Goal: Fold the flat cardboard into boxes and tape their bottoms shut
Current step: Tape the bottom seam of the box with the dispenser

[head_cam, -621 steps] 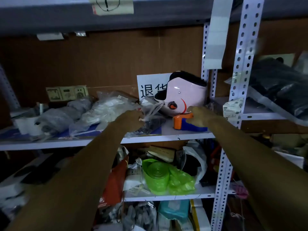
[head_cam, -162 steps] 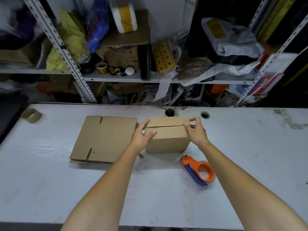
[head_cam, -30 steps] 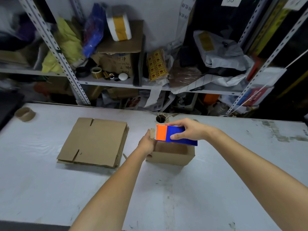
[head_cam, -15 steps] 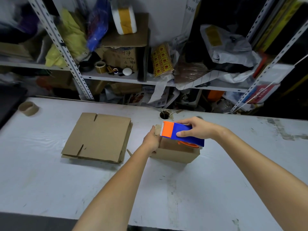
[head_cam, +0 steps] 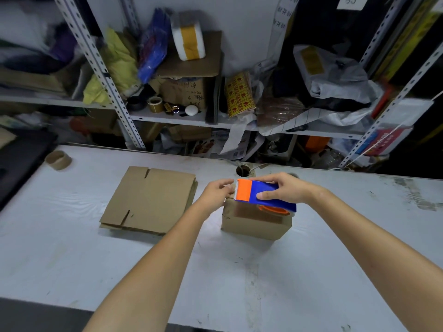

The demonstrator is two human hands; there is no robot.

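Observation:
A small folded cardboard box [head_cam: 254, 224] stands on the white table [head_cam: 72, 248] a little right of centre. My right hand [head_cam: 285, 189] grips an orange and blue tape dispenser [head_cam: 261, 196] held over the box's top, its orange toothed end pointing left. My left hand [head_cam: 217, 191] holds the box's top left edge, fingertips right by the dispenser's orange end. A stack of flat cardboard blanks [head_cam: 151, 200] lies on the table to the left of the box.
An empty cardboard tape core [head_cam: 58, 160] sits at the table's far left. A cable hole [head_cam: 242, 170] is in the table behind the box. Cluttered metal shelves [head_cam: 172, 118] with bags, boxes and tape rolls stand behind the table.
My right hand has kept the tape dispenser over the box, lowering it slightly toward the top. My left hand has stayed at the box's top left edge.

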